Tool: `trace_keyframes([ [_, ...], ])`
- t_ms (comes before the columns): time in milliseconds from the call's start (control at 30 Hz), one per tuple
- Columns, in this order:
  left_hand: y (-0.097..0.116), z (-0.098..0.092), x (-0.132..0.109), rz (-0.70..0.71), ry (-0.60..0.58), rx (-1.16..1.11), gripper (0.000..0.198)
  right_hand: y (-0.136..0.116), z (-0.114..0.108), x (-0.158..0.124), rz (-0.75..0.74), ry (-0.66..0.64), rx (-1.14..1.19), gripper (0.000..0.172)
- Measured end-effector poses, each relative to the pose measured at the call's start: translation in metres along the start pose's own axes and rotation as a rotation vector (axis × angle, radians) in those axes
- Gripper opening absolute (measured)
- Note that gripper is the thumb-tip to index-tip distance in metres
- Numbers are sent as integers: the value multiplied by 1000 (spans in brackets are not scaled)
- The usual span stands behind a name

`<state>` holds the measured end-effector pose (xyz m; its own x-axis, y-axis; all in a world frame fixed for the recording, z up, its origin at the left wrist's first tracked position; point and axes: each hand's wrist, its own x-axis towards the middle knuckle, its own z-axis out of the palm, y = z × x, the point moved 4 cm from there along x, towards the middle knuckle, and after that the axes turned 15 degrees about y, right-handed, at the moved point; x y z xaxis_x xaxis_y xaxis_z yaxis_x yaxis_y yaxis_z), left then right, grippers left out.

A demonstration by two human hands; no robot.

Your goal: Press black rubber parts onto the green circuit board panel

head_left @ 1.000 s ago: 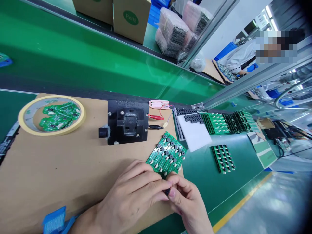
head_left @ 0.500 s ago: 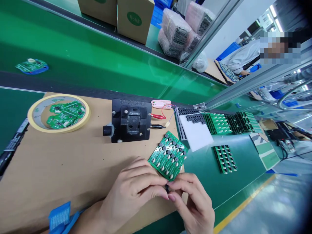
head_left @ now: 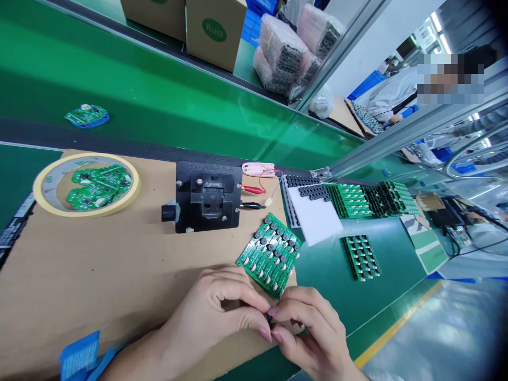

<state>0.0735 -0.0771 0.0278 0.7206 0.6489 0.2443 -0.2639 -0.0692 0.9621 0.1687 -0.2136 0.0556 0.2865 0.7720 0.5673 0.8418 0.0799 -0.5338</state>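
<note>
Head view: left hand and right hand, nearly closed, together pinch a small black part.

Bare hands: one left hand, one right hand. Small black part: one. Green circuit-board panels with round black parts, lying flat: two seen, layers beneath unclear. Upright green panels in a row: packed too tightly to count. Cream tape ring: one; loose green boards within: overlapping, at least two. Square black fixture: one. Clips: one red clip, one black clip. Brown cardboard boxes: two.
</note>
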Motion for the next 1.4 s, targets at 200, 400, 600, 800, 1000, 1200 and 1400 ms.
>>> trace_keyframes([
  [200,-5,-1,-2,16,-11,98,25,20,-10,-1,85,31,2,7],
  [400,-15,-2,-10,155,-17,446,12,76,-30,-1,156,-15,-214,5],
  [600,-25,0,-14,168,-132,527,17,85,-26,-1,105,-109,-223,5],
  [800,-27,1,-16,172,-148,540,17,81,-26,-1,72,-128,-245,6],
  [1000,-23,2,-15,214,-175,578,19,82,-28,-3,9,-189,-286,9],
  [1200,-21,3,-13,218,-220,620,19,80,-30,0,-49,-203,-325,12],
  [1400,-22,3,-12,231,-228,640,19,85,-29,-3,48,-197,-235,11],
])
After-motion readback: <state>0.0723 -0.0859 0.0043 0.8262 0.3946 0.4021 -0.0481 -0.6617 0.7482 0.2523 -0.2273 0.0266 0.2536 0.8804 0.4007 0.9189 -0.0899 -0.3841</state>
